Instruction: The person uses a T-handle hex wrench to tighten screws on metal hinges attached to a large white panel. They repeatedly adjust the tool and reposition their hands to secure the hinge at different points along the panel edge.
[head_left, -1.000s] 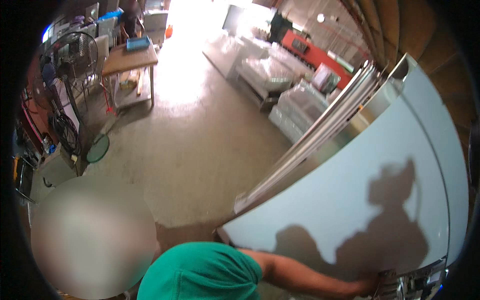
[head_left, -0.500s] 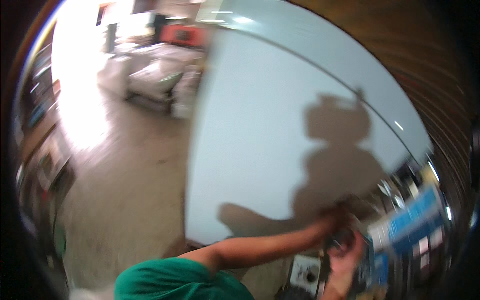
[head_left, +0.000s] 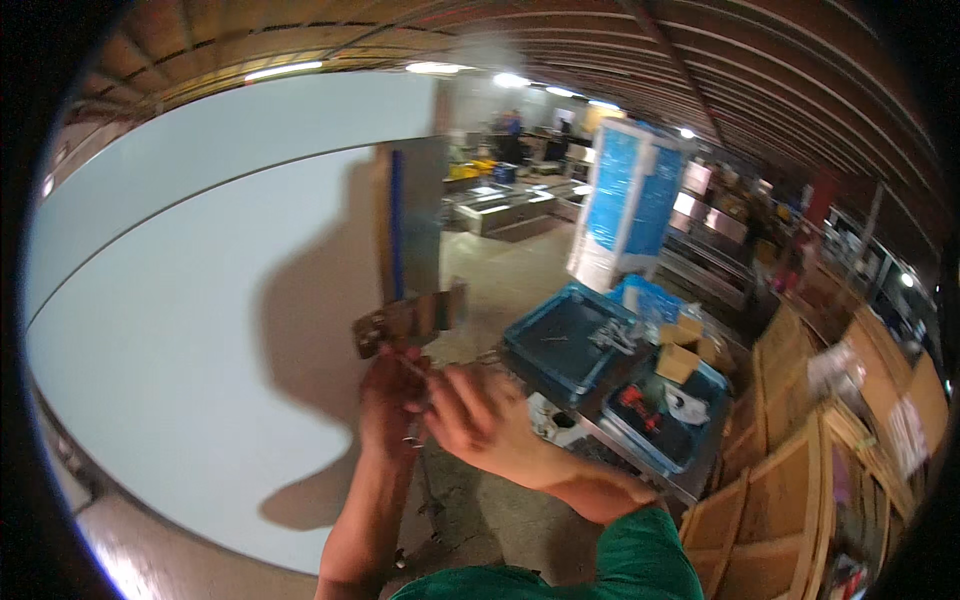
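Observation:
A bent metal bracket (head_left: 410, 320) with holes is raised in front of me, beside a large pale blue panel (head_left: 200, 330). My left hand (head_left: 388, 405) grips the bracket from below. My right hand (head_left: 478, 420) is close against the left, its fingers pinched on a small part at the bracket's underside; the part itself is too small to make out. Both forearms come up from the lower edge, a green sleeve on the right one.
A metal table (head_left: 640, 455) at the right carries two blue trays (head_left: 565, 340), small cardboard boxes (head_left: 678, 360) and red-handled tools. Wooden crates (head_left: 790, 480) stand at the far right. A tall blue-and-white wrapped unit (head_left: 630, 205) rises behind the trays.
My view has swung right, from the floor and panel toward the table. Both hands have come up and together, and the bracket is now held raised in front of me.

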